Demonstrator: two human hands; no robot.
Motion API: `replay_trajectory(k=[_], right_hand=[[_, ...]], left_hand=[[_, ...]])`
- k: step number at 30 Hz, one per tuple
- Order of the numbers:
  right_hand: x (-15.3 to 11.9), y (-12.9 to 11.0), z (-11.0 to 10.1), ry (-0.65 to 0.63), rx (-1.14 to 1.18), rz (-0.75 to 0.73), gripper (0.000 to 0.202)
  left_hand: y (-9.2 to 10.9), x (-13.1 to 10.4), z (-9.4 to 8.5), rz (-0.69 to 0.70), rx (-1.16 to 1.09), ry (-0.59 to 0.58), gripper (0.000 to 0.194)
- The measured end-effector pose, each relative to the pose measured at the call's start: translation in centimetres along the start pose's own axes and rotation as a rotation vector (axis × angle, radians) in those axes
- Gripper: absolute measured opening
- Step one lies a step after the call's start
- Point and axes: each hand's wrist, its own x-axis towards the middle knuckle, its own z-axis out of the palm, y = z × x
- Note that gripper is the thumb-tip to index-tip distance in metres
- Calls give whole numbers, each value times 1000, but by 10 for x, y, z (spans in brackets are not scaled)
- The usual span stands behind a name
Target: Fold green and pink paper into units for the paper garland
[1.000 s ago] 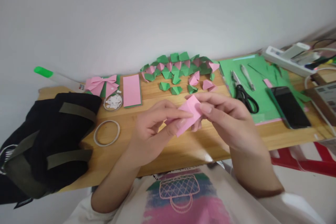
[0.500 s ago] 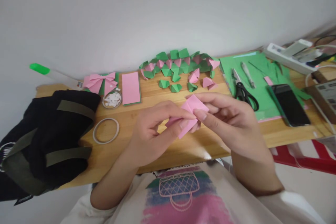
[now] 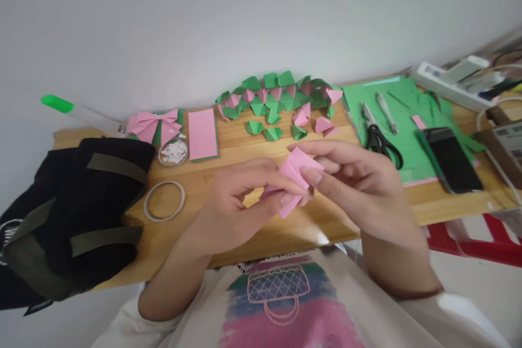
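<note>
A folded piece of pink paper [image 3: 297, 162] is held above the table between both hands. My left hand [image 3: 248, 201] pinches its left and lower part between thumb and forefinger. My right hand [image 3: 350, 185] grips its right side, with the thumb pressed on the front face and the fingers behind. Beyond the hands, small folded green pieces [image 3: 273, 134] and pink pieces [image 3: 302, 115] lie on the wood, in front of a curved row of joined green and pink pieces [image 3: 259, 107].
At the left are a black bag [image 3: 98, 201], a tape ring [image 3: 164, 201], a dish of white scraps [image 3: 174, 152], a pink bow [image 3: 155, 126] and pink sheets [image 3: 203, 134]. At the right, scissors [image 3: 379, 138] and a phone [image 3: 452, 160] rest by green sheets [image 3: 359, 98]; a power strip [image 3: 452, 87] lies behind.
My left forefinger and thumb have shifted slightly right and down along the pink paper, which has tilted a little. My right hand still grips it. The view has moved slightly.
</note>
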Motion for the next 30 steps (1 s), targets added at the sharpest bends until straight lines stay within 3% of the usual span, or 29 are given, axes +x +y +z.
replay_trajectory(k=[6, 14, 25, 30], right_hand=[[0, -1, -2, -39, -22, 11, 29], [-1, 2, -3, -53, -9, 2, 35], [-2, 4, -7, -66, -29, 46, 38], [0, 3, -8, -68, -110, 87, 42]], left_hand=[[0, -3, -3, -110, -91, -38, 17], [3, -2, -1, -110, -58, -48, 17], [0, -4, 4, -162, -118, 53, 11], [-1, -6, 4, -220, -269, 54, 34]])
